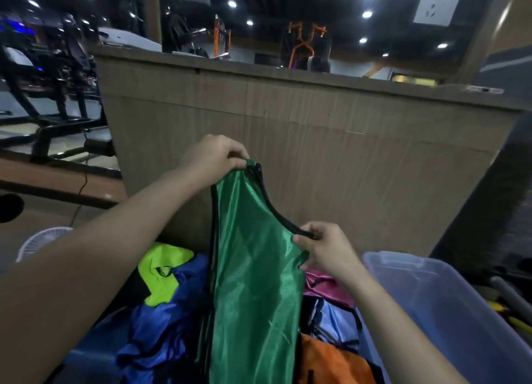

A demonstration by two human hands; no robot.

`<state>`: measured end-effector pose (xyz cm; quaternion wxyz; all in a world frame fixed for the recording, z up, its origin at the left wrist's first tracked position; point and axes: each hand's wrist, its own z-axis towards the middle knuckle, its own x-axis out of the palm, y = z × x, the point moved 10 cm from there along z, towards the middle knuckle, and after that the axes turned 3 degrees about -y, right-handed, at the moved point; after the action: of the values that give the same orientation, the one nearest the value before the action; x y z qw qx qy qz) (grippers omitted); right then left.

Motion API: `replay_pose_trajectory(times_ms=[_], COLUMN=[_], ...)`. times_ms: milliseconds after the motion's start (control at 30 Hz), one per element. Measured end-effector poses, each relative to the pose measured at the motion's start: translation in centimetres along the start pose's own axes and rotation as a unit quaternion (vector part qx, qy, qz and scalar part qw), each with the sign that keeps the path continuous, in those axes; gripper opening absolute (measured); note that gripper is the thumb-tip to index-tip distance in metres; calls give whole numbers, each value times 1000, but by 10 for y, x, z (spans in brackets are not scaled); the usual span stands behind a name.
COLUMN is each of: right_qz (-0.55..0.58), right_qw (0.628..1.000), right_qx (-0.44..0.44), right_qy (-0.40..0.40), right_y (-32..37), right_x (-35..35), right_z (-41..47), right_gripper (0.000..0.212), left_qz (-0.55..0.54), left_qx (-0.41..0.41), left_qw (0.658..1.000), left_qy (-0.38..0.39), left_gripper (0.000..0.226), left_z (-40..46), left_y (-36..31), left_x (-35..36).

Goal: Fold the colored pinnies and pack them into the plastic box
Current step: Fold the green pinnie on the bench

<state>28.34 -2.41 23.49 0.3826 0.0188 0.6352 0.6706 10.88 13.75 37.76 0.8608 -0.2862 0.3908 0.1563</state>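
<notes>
A shiny green pinny (253, 283) with black trim hangs upright in front of me. My left hand (216, 156) pinches its top shoulder strap, raised high. Lower and to the right, my right hand (325, 248) pinches the black-edged neckline. Below the pinny lies a pile of loose pinnies: neon yellow (164, 271), blue (161, 334), pink (325, 288), light blue (334, 323) and orange (331, 360). The translucent plastic box (449, 306) stands at the lower right, beside the pile.
A tall wood-grain counter (302, 118) stands right behind the pile. Gym machines (51, 75) fill the left background. A small white fan (40, 241) sits at the left on the floor. Yellow-handled tools (509, 314) lie right of the box.
</notes>
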Motion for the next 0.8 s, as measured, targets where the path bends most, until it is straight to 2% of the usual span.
replay_pose_trajectory(times_ms=[300, 400, 800], right_qz=[22, 6, -109], right_qw=[999, 999, 993], right_qx=[-9, -2, -9], right_qy=[-47, -50, -44], right_y=[-26, -34, -70], right_x=[3, 6, 25], right_z=[60, 70, 40], right_gripper=[15, 10, 7], left_qz=[-28, -36, -24], left_qx=[0, 13, 22], left_qw=[999, 999, 999], left_qy=[-20, -15, 0], left_gripper=[9, 8, 8], left_z=[46, 49, -35], left_y=[23, 26, 30], left_x=[36, 47, 58])
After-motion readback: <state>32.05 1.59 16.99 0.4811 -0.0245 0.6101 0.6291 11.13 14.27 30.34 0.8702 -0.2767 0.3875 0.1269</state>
